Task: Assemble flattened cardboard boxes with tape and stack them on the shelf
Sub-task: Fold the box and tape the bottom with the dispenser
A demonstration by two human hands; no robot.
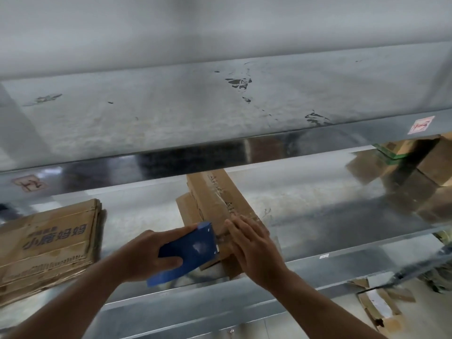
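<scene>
Our left hand [149,255] is clenched around the blue tape dispenser [189,250], its front end against the near end of the narrow cardboard box [217,204]. Our right hand [254,248] lies flat, fingers extended, pressing that same end. The box sits mid-shelf [318,216], near the front edge; the flattened cardboard stack [49,243] is toward the left end.

Shelf [318,192]: bare sheet metal, glossy, mirror-like front edges, scuffed and dull on top.
Box [215,199]: brown matt cardboard, shiny clear tape along its seam.
Tape dispenser [188,250]: blue plastic, smooth, slight sheen.
Flattened boxes [49,243], lower left: worn matt cardboard, frayed edges.
</scene>
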